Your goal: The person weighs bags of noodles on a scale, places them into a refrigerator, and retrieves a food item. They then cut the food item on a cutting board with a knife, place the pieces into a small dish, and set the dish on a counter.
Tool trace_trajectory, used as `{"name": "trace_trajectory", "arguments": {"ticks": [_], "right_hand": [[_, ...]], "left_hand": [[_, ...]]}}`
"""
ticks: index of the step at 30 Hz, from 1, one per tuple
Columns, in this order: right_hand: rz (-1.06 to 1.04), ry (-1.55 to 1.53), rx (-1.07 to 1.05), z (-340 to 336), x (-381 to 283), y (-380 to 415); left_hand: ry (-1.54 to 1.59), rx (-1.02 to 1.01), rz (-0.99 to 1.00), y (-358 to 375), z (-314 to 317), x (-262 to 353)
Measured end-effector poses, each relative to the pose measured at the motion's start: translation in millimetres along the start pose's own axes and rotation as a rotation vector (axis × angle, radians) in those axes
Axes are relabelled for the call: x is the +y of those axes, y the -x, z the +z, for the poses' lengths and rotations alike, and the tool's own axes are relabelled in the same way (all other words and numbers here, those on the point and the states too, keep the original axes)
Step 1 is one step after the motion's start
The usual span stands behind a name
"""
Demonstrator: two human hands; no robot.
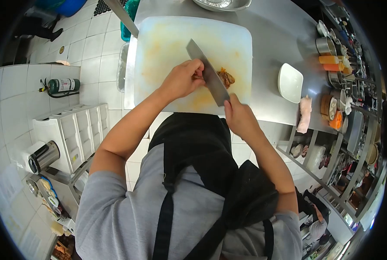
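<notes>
My right hand (242, 116) grips the handle of a broad kitchen knife (211, 76), whose blade slants up and left across a white cutting board (159, 56). Right of the blade lies a small pile of browned, cooked meat (226, 79). On the other side, my left hand (185, 79) has its fingers curled close against the blade. A bit of the brown meat shows under those fingertips; most of it is hidden by the hand and knife. The board is stained yellow-orange around the meat.
A white dish (290, 83) and a rolled cloth (304, 114) lie right of the board on the steel table (267, 47). A metal bowl (223, 3) sits at the far edge. Sauce bottles (330, 63) and pots line the right. Another person (317, 223) is at lower right.
</notes>
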State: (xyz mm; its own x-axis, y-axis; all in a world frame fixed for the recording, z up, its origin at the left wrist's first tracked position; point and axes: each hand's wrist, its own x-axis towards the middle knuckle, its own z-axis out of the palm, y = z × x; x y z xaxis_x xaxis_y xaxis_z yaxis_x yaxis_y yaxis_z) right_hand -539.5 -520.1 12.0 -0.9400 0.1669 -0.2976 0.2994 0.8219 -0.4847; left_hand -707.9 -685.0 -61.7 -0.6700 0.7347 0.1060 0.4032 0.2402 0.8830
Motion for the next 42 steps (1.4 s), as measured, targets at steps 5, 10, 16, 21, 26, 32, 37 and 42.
{"name": "trace_trajectory", "arguments": {"ticks": [5, 10, 16, 21, 26, 32, 37, 42], "right_hand": [[0.012, 0.052, -0.093, -38, -2, 18], [0.038, 0.05, -0.174, -16, 3, 17], [-0.005, -0.012, -0.032, 1, -5, -46], [0.004, -0.095, 0.028, -22, -3, -24], [-0.011, -0.09, 0.033, -41, 3, 13], [0.022, -0.103, -0.019, -28, 5, 34], [0.025, -0.05, -0.053, -22, 1, 36], [0.046, 0.113, -0.084, -38, -5, 51]], "left_hand": [[-0.06, 0.009, -0.04, 2, 2, 1], [-0.041, 0.06, -0.015, 2, 0, 1], [-0.223, 0.366, 0.242, -2, -2, 0], [0.036, 0.515, -0.22, 19, -33, -11], [-0.284, 0.13, -0.099, 31, -43, 1], [-0.404, -0.032, 0.034, 20, -28, 10], [-0.452, -0.044, 0.057, 9, -17, 5], [-0.433, 0.03, 0.068, 8, -14, 1]]}}
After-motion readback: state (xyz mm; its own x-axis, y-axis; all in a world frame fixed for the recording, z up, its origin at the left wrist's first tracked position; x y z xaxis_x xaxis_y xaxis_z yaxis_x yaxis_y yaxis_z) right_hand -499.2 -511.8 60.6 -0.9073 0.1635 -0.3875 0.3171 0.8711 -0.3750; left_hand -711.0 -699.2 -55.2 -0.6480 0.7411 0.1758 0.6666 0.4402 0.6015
